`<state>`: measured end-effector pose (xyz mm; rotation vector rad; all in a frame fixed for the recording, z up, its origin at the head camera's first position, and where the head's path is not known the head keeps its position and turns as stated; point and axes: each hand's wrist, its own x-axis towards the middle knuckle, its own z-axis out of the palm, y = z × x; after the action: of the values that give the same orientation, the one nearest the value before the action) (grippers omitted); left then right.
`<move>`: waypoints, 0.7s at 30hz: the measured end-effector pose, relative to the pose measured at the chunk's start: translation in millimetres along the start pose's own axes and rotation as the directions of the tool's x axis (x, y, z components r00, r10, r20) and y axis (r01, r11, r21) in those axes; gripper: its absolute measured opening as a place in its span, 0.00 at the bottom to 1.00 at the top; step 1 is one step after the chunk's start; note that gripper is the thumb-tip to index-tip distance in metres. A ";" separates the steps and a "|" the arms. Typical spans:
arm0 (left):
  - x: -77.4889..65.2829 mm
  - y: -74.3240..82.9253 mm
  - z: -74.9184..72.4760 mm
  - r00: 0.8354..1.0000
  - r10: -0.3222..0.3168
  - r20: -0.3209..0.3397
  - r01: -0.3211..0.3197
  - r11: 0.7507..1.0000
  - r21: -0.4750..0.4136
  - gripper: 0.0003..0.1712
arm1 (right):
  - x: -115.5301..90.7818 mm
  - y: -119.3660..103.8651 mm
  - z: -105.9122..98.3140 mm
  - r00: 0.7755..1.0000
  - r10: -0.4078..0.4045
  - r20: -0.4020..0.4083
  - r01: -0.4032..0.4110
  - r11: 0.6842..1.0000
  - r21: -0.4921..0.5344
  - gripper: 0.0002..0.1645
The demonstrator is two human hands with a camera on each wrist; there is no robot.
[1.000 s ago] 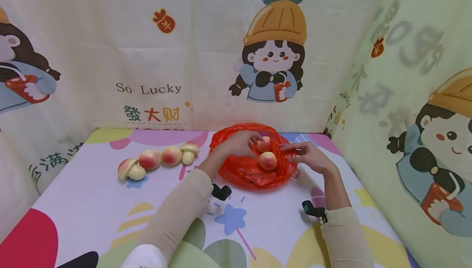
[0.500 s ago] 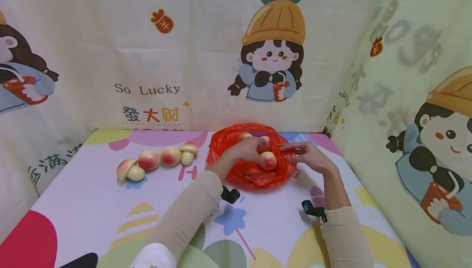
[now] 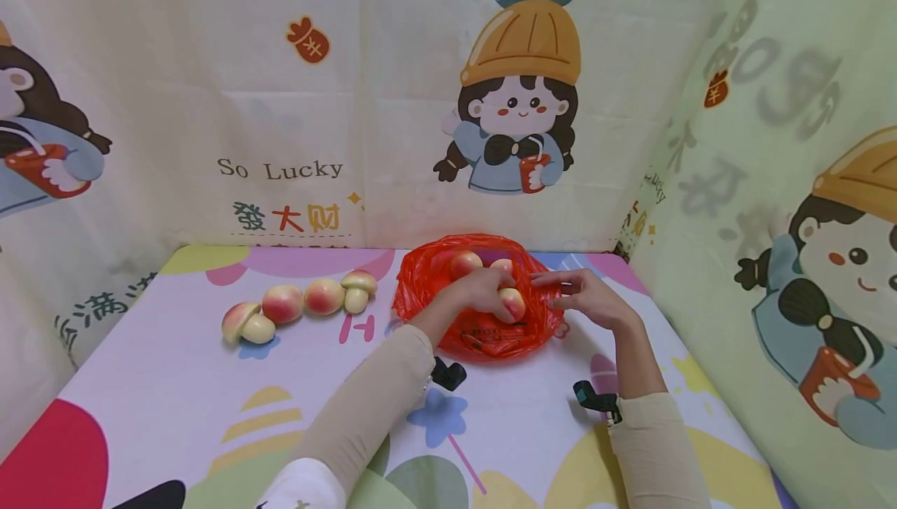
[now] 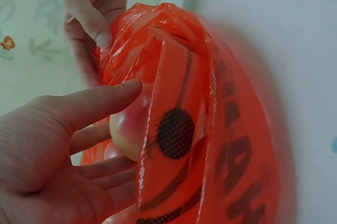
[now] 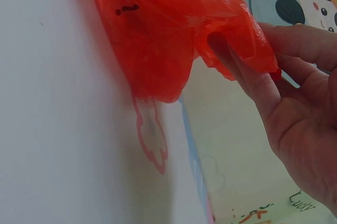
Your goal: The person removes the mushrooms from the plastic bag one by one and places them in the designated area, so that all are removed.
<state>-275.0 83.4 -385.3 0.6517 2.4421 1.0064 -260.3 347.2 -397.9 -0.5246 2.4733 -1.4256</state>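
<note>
The left hand (image 3: pixel 480 289) reaches down into a red plastic bag (image 3: pixel 483 342) near the back of the table, its thumb and fingers spread apart on either side of the front peach (image 3: pixel 515 305); the wrist view shows the thumb above it and the fingers below and behind, though whether they press on it I cannot tell. That peach, red fading to cream, sits inside the bag toward the right, with two further peaches behind it, the rear left peach (image 3: pixel 466 264) and the rear right peach (image 3: pixel 501 265). The right hand (image 3: pixel 589 297) is at the bag's right side, its thumb and fingers together on the rim, pinching the thin film between them (the plastic is see-through enough to show a digit behind it). Off to the left on the patterned table (image 3: pixel 532 423), well apart from the hands, four pieces lie in a slanting row: a red-capped mushroom (image 3: pixel 241 321), a redder peach (image 3: pixel 283 304), a paler peach (image 3: pixel 325 296) and a greenish-capped mushroom (image 3: pixel 360 291). Beige sleeves (image 3: pixel 364 384) cover both forearms, and a pale curtain (image 3: pixel 395 120) printed with cartoon figures hangs behind.
</note>
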 end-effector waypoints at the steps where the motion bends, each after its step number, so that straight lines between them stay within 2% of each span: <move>1: 0.8 0.2 1.1 1.000 -0.008 0.000 0.008 1.000 0.000 0.39 | -0.1 0.0 0.2 1.000 0.000 0.001 0.000 1.000 -0.001 0.25; 6: 2.3 2.0 6.1 0.999 -0.031 -0.025 0.032 0.999 0.013 0.35 | 0.1 -0.1 0.7 1.000 0.006 0.005 -0.006 1.000 -0.001 0.24; 13: 4.2 5.6 11.9 0.995 -0.031 -0.092 0.040 0.995 0.091 0.28 | -0.2 -1.7 1.0 1.000 0.008 0.012 -0.008 1.000 0.007 0.23; 21: 4.8 7.2 15.9 0.991 -0.049 -0.125 0.055 0.998 0.042 0.22 | -0.5 -1.6 0.6 1.000 0.009 0.013 -0.009 1.000 0.003 0.24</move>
<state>-268.4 99.1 -391.3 0.5521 2.5821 1.0006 -259.3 346.2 -396.8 -0.5194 2.4601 -1.4175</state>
